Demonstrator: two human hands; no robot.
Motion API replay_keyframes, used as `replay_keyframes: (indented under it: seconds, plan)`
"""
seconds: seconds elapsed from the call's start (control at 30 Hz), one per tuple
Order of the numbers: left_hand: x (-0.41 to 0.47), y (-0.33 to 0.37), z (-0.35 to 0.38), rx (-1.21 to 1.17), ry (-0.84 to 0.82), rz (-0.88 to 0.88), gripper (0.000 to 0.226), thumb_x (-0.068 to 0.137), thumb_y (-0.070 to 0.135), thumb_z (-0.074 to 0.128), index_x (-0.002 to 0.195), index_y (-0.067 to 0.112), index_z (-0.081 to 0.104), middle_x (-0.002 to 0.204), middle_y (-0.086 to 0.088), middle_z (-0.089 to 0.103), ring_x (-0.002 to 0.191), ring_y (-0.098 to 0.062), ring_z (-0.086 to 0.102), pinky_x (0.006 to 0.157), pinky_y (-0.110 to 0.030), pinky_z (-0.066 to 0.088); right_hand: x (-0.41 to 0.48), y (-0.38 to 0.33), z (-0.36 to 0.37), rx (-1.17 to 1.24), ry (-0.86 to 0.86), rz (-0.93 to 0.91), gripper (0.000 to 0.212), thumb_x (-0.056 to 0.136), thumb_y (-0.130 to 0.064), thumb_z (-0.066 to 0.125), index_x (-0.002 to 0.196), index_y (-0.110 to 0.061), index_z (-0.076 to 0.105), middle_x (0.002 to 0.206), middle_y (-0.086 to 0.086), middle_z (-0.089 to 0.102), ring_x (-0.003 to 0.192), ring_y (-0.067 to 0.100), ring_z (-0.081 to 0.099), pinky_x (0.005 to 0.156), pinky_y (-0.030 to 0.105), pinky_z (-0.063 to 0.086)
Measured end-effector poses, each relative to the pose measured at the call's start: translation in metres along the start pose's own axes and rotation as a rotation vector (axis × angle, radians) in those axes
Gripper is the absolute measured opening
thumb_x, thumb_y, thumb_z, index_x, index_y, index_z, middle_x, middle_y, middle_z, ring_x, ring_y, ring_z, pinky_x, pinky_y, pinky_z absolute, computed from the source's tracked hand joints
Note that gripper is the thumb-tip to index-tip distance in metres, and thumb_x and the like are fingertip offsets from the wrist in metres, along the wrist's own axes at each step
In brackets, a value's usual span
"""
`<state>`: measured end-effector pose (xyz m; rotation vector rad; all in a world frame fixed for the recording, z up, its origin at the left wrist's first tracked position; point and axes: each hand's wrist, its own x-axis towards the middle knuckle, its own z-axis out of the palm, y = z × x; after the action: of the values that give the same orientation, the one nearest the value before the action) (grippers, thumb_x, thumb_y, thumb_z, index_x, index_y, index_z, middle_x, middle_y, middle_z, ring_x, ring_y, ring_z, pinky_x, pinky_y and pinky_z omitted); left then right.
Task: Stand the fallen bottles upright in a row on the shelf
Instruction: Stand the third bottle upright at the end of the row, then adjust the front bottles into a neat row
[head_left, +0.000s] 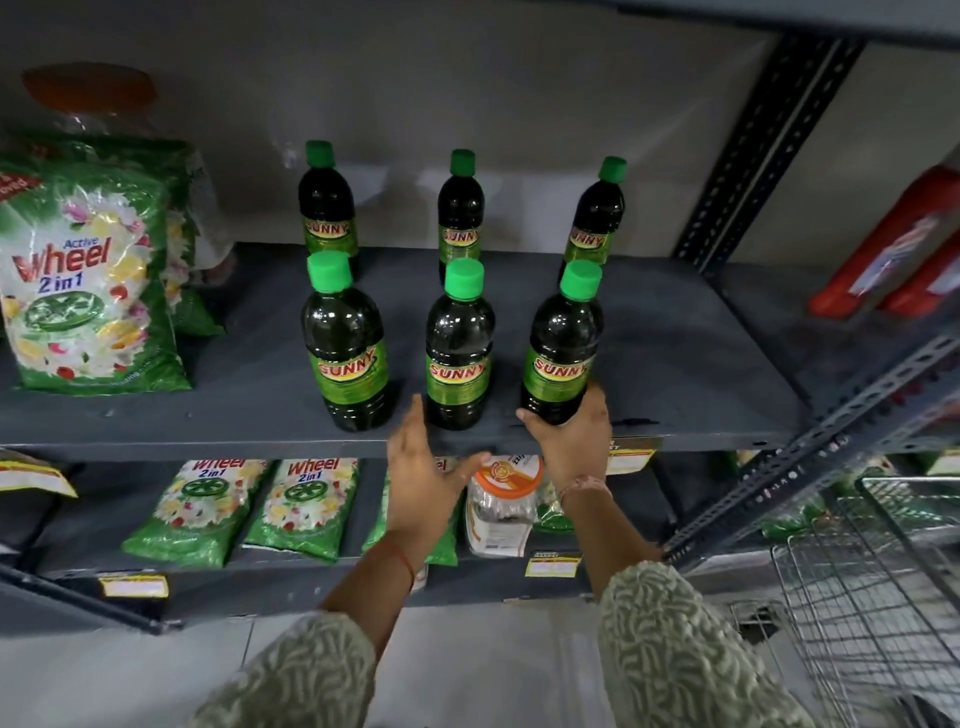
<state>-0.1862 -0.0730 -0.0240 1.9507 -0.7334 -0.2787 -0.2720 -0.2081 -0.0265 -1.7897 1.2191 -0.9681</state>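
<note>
Several dark green bottles with green caps and "Sunny" labels stand upright on the grey shelf (675, 374), in a back row and a front row of three each. The front row holds a left bottle (345, 343), a middle bottle (458, 345) and a right bottle (561, 345). My right hand (569, 441) grips the base of the front right bottle, which leans slightly. Just below the shelf edge, in front of the gap between the left and middle bottles, my left hand (421, 478) is open and holds nothing.
Green detergent bags (88, 280) stand at the shelf's left. Red packs (893, 249) lie at the right behind a slotted post (763, 140). The lower shelf holds more detergent bags (301, 509) and a clear jar (501, 504). A wire basket (872, 587) sits at lower right.
</note>
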Motion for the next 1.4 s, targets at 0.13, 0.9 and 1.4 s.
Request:
replay_keyframes:
  seconds: [0.13, 0.9, 1.4]
  plan:
    - [0.033, 0.006, 0.019, 0.032, 0.076, -0.067, 0.086, 0.063, 0.023, 0.081, 0.133, 0.002, 0.036, 0.133, -0.020, 0.050, 0.124, -0.037, 0.036, 0.105, -0.040, 0.030, 0.005, 0.006, -0.007, -0.022, -0.030, -0.018, 0.072, 0.059, -0.024, 0.083, 0.117, -0.002, 0.046, 0.113, 0.019, 0.058, 0.107, 0.032, 0.054, 0.088, 0.036, 0.047]
    - [-0.001, -0.003, 0.002, -0.040, 0.330, 0.010, 0.082, 0.062, 0.028, 0.078, 0.126, -0.005, 0.040, 0.118, -0.029, 0.047, 0.107, -0.039, 0.047, 0.090, -0.045, 0.045, -0.048, 0.011, -0.039, 0.080, 0.106, -0.132, 0.093, 0.063, -0.045, 0.074, 0.137, -0.009, 0.031, 0.143, 0.021, 0.026, 0.130, 0.021, 0.026, 0.106, 0.040, 0.030]
    - [0.058, -0.041, -0.074, -0.062, 0.307, -0.079, 0.064, 0.062, 0.014, 0.082, 0.117, 0.004, 0.049, 0.115, -0.020, 0.062, 0.107, -0.032, 0.057, 0.087, -0.030, 0.042, -0.013, -0.027, 0.050, 0.009, -0.331, -0.038, 0.081, 0.057, -0.023, 0.084, 0.125, -0.008, 0.041, 0.120, 0.017, 0.053, 0.112, 0.029, 0.049, 0.098, 0.043, 0.044]
